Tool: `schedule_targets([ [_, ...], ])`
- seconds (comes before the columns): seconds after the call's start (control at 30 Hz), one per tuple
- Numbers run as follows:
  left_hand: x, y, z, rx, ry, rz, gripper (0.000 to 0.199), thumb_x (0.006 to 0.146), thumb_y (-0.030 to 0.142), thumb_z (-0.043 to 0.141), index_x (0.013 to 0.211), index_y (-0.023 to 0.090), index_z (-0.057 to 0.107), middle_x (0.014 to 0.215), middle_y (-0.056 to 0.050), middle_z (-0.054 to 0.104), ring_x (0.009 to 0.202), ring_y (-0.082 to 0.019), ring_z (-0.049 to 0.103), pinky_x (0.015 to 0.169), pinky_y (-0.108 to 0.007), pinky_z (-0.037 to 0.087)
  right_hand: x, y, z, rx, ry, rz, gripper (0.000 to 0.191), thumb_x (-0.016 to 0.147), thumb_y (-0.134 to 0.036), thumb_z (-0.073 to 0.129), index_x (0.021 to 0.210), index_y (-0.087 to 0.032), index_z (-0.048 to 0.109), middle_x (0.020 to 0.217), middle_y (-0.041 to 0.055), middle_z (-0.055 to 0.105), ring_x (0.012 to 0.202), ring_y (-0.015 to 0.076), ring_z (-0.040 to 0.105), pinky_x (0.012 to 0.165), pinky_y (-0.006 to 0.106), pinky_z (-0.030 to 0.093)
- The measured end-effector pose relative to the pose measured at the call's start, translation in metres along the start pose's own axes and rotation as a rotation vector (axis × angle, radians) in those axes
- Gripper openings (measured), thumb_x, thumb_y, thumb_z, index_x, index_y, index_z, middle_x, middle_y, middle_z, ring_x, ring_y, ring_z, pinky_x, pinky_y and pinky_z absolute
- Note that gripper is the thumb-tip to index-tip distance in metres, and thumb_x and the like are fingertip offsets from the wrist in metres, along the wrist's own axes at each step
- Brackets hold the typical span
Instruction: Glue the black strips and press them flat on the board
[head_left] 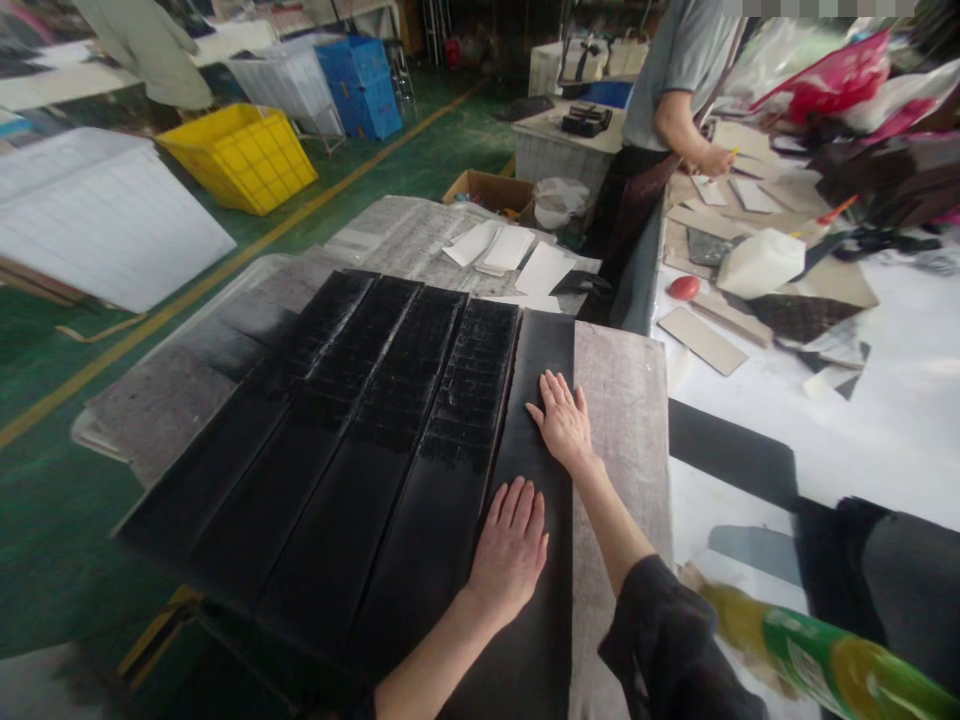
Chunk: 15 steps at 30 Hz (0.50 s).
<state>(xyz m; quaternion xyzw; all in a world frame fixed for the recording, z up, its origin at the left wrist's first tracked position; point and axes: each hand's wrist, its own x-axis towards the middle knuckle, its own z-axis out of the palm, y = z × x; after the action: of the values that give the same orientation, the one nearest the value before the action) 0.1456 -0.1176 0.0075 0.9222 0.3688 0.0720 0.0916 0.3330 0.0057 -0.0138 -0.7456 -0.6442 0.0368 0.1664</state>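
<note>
My left hand (511,550) lies flat, fingers stretched out, on a long matte black strip (538,345) that looks like leather or sheet material. Further up the same strip, my right hand (564,422) rests with its fingers spread and the palm down. Neither hand grips anything. To the left, several more black strips (315,500) lie side by side, their far halves shiny and wrinkled. All the strips lie on a worn grey board (619,420), which shows bare to the right of my right hand.
A white table (892,400) on the right holds board pieces, a white plastic jug (761,262) and black sheets. A green-labelled bottle (817,640) is near my right sleeve. White cards (510,248) lie beyond the strips. A co-worker (675,110) stands at the back right; a yellow crate (240,160) is on the floor.
</note>
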Motion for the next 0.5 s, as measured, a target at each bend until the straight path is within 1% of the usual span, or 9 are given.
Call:
schedule_targets([
  [0.27, -0.003, 0.0, -0.001, -0.008, -0.006, 0.007, 0.05, 0.097, 0.026, 0.046, 0.143, 0.006, 0.041, 0.152, -0.018, 0.037, 0.147, -0.031, 0.021, 0.12, -0.052, 0.027, -0.004, -0.002, -0.002, -0.001, -0.002, -0.013, 0.056, 0.102, -0.045, 0.032, 0.148, -0.012, 0.038, 0.156, 0.0104, 0.035, 0.146, 0.0258, 0.028, 0.119, 0.05, 0.019],
  [0.4, -0.003, -0.001, -0.003, -0.002, 0.0, 0.012, 0.052, 0.096, 0.025, 0.048, 0.143, 0.006, 0.04, 0.153, -0.019, 0.035, 0.147, -0.032, 0.021, 0.12, -0.052, 0.029, 0.005, 0.001, -0.004, 0.02, 0.013, 0.016, 0.054, 0.103, -0.045, 0.031, 0.146, -0.015, 0.041, 0.154, 0.0101, 0.04, 0.144, 0.0254, 0.032, 0.119, 0.051, 0.019],
  [0.5, -0.003, -0.001, -0.003, -0.001, 0.004, 0.013, 0.051, 0.096, 0.023, 0.046, 0.143, 0.006, 0.041, 0.153, -0.018, 0.035, 0.147, -0.032, 0.021, 0.119, -0.052, 0.029, 0.017, 0.004, -0.002, 0.021, 0.052, 0.031, 0.057, 0.102, -0.048, 0.033, 0.148, -0.014, 0.038, 0.155, 0.0097, 0.038, 0.146, 0.0248, 0.029, 0.119, 0.05, 0.018],
])
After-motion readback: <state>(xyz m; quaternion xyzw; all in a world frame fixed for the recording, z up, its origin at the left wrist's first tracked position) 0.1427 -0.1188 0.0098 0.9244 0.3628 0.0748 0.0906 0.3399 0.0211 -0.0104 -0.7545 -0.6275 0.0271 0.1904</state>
